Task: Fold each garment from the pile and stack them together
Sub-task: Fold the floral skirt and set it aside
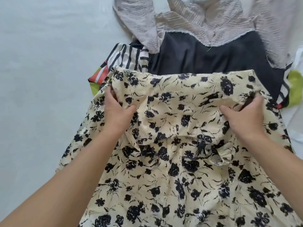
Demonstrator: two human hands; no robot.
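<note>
Gripping the cream floral garment [172, 169] at both ends of its folded-over top section, the left hand [118, 112] and right hand [242, 117] each have fingers tucked under the fabric and thumb on top — looks like that's to keep the fold line straight while it gets laid down. It's spread out right in front, overlapping the unfolded pile: a black piece [205, 54], a grey crinkled top [213, 22] and a striped colourful one [124, 59] on the pale surface [41, 63].

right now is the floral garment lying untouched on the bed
No, the left hand and the right hand each grip a side of the cream floral garment.
</note>
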